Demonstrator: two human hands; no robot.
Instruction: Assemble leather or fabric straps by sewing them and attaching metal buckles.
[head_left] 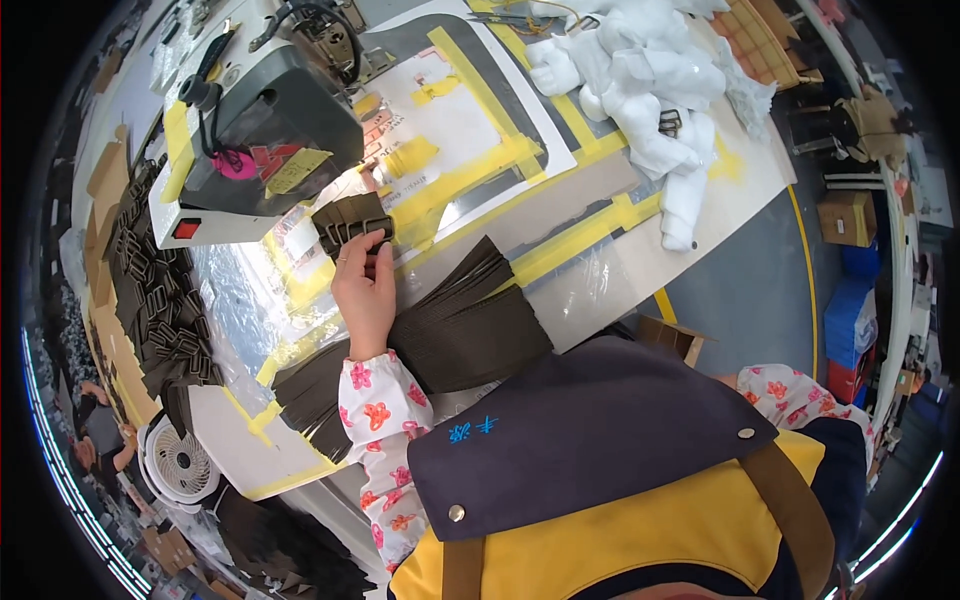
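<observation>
Dark-olive webbing piece with metal buckles (346,212), at left hand (365,295)

Location: on the pale table (745,190), just beside the boxy grey-and-white machine (328,115). Left hand: fingers curled nearly together at a buckle; whether gripping, cannot tell from here. Right hand: out of sight. Apparent step: positioning; next move calls for steady, square alignment.
</observation>
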